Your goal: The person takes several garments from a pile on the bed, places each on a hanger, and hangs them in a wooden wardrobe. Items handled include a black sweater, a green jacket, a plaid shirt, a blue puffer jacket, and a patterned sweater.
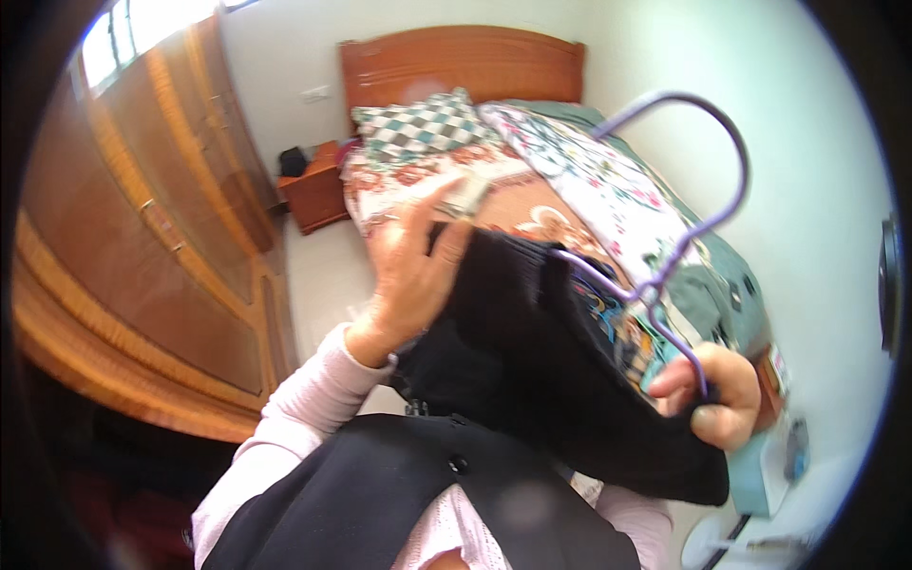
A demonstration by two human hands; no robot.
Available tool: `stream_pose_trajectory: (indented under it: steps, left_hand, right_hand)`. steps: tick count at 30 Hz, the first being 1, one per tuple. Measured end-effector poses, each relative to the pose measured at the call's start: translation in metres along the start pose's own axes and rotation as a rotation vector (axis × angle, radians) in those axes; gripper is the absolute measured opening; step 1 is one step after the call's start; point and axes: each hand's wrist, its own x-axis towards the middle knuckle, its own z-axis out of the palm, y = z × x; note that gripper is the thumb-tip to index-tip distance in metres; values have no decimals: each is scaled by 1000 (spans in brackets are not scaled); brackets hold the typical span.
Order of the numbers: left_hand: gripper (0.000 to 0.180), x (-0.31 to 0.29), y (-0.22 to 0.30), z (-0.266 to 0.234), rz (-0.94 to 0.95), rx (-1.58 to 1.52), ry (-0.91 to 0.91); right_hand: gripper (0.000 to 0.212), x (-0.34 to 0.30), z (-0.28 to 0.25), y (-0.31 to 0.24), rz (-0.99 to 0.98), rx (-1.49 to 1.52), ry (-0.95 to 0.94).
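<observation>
A black knit garment (532, 332) is stretched between my two hands in front of my body. A purple clothes hanger (655, 280) is at its upper edge, with the hook up and to the right. My left hand (404, 275) is at the garment's left end, a corner of the cloth between thumb and index finger. On the right, my right hand (727, 394) pinches the hanger's near arm together with the garment's edge. The hanger's far arm runs in behind the cloth, where its end is hidden.
Beyond my hands stands a bed with a wooden headboard (465, 66), a checked pillow (423, 128) and a floral quilt (589, 180). Wooden wardrobes (142, 209) line the left side. A nightstand (318, 195) holds a black item. Patterned cloth (617, 328) shows past the garment.
</observation>
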Motion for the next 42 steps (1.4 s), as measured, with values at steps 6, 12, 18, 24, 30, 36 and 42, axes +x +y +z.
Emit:
stream_pose_trajectory:
  steps: [6, 12, 18, 24, 30, 36, 42]
  left_hand:
    - [31, -1, 24, -34, 27, 73, 23]
    - [14, -24, 40, -56, 123, 264, 218]
    - [44, -85, 86, -122, 578, 816, 517]
    - [60, -131, 107, -181, 74, 747, 904]
    - [40, -170, 135, -213, -341, 729, 412]
    - [31, -226, 185, -271, -663, 316, 632]
    - [33, -297, 256, -349, -481, 1105, 1115]
  right_hand:
    - [54, 7, 16, -12, 85, 90, 191]
    - [48, 29, 13, -15, 202, 229, 293]
    - [34, 57, -13, 11, 219, 207, -101]
    - [46, 135, 18, 49, -46, 38, -854]
    - [43, 191, 112, 31, -139, 92, -1474]
    - [43, 205, 226, 28, -43, 341, -1484]
    - [43, 215, 322, -16, 51, 505, -1522]
